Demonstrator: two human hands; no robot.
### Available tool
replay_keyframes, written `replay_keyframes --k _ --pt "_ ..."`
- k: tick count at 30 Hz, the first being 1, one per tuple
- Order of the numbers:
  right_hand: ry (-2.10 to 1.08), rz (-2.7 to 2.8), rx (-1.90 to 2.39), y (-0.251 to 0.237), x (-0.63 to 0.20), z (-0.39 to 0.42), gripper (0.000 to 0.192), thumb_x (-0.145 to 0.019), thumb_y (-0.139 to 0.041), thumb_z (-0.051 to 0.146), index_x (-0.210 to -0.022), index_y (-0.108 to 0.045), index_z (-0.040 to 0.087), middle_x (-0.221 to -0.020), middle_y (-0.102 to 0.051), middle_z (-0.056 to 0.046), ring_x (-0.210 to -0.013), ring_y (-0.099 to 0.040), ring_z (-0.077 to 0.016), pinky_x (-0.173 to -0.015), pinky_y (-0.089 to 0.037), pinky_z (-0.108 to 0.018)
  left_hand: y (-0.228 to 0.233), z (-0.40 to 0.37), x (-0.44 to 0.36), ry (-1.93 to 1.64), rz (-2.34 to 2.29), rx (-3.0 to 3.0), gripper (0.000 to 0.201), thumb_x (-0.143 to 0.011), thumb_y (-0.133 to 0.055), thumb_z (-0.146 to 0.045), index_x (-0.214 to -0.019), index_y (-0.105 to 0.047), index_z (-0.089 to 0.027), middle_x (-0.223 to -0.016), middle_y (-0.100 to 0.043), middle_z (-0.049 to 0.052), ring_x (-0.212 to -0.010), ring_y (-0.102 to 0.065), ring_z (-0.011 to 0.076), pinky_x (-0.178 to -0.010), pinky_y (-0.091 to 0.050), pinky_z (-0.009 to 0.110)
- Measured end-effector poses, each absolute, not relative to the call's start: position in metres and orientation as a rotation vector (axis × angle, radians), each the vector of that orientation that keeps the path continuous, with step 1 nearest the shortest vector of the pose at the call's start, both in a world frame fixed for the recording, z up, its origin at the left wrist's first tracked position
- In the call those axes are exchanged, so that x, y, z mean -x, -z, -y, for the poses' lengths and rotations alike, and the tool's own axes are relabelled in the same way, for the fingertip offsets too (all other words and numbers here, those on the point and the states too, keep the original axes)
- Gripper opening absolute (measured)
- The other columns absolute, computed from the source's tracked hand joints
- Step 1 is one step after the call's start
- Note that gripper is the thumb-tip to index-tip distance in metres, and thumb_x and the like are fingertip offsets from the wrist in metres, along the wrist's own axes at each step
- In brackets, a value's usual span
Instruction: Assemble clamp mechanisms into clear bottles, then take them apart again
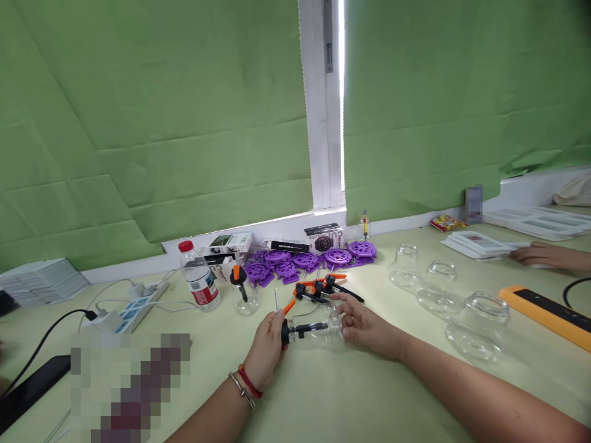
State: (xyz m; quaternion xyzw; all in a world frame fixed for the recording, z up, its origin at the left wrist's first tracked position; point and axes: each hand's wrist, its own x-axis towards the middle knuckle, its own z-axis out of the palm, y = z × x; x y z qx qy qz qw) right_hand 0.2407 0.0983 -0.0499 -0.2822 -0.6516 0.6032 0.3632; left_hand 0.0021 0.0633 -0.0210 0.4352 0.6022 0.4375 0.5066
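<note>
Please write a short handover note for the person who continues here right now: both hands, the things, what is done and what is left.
Left hand: grips the black pump head on the lying clear glass jar.
Right hand: steadies the jar's base.
Done: one small bottle stands with its orange-black pump on.
Left: loose pumps behind the jar; three open jars on the right.
Purple discs lie at the wall.

This looks like a small assembly workroom set up for recording. A long pale green table (351, 400) runs under a window covered by creased green cloth sheets (184, 123). On it lie batches of identical parts: purple plastic wheel-shaped pieces (305, 261), clear glass jars (443, 289), stacked white trays (530, 218), and a white power strip (138, 304).
</note>
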Motion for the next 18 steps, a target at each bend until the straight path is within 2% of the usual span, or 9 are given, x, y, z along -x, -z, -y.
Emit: replay_keyframes --k 3,6,8,13,16,18 --pt "-1.535 1.728 0.773 0.0482 -0.2399 -0.098 0.056 -0.081 -0.055 0.054 -0.125 -0.037 0.023 -0.081 -0.045 0.001 -0.064 -0.044 -0.0109 -0.061 -0.04 -0.026 0.0202 -0.0621 -0.004 -1.065 -1.447 -1.059 0.04 -0.077 -0.043 -0.06 -0.072 -0.04 -0.021 -0.056 -0.036 -0.008 -0.043 -0.031 0.0062 -0.039 -0.02 0.018" --pt "-1.473 1.789 0.821 0.0486 -0.2398 -0.099 0.053 -0.085 -0.046 0.056 -0.123 -0.04 0.02 -0.072 -0.043 0.002 -0.062 -0.045 -0.0119 -0.059 -0.038 -0.027 0.0203 -0.0616 -0.0047 -1.075 -1.445 -1.057 0.039 -0.077 -0.044 -0.06 -0.072 -0.039 -0.021 -0.056 -0.035 -0.008 -0.045 -0.035 0.007 -0.04 -0.021 0.018" --pt "-1.469 1.786 0.816 0.0506 -0.2407 -0.1001 0.055 -0.085 -0.047 0.056 -0.125 -0.04 0.02 -0.076 -0.046 0.0 -0.065 -0.046 -0.0126 -0.06 -0.039 -0.027 0.02 -0.0619 -0.0045 -1.078 -1.458 -1.047 0.039 -0.077 -0.043 -0.06 -0.072 -0.039 -0.022 -0.057 -0.035 -0.008 -0.045 -0.035 0.0071 -0.04 -0.021 0.018" --pt "-1.575 1.776 0.695 0.0569 -0.2446 -0.1031 0.07 -0.071 -0.07 0.048 -0.129 -0.042 0.02 -0.092 -0.05 -0.005 -0.084 -0.049 -0.0166 -0.073 -0.042 -0.03 0.0186 -0.0629 -0.0028 -1.07 -1.474 -1.02 0.04 -0.078 -0.043 -0.06 -0.072 -0.04 -0.021 -0.056 -0.037 -0.007 -0.043 -0.031 0.0066 -0.04 -0.021 0.019" --pt "-1.566 1.738 0.721 0.0565 -0.2445 -0.1031 0.078 -0.068 -0.074 0.044 -0.133 -0.036 0.023 -0.101 -0.049 -0.006 -0.083 -0.048 -0.0153 -0.074 -0.043 -0.03 0.0178 -0.0615 -0.0027 -1.067 -1.474 -1.021 0.041 -0.077 -0.043 -0.062 -0.071 -0.039 -0.021 -0.055 -0.036 -0.007 -0.044 -0.032 0.0072 -0.041 -0.021 0.019" --pt "-1.547 1.698 0.733 0.0539 -0.2432 -0.1018 0.077 -0.071 -0.071 0.046 -0.135 -0.032 0.025 -0.1 -0.047 -0.005 -0.078 -0.048 -0.0136 -0.072 -0.042 -0.029 0.0174 -0.0604 -0.0035 -1.063 -1.474 -1.02 0.041 -0.077 -0.044 -0.062 -0.072 -0.039 -0.022 -0.056 -0.036 -0.007 -0.045 -0.033 0.0072 -0.041 -0.022 0.019"
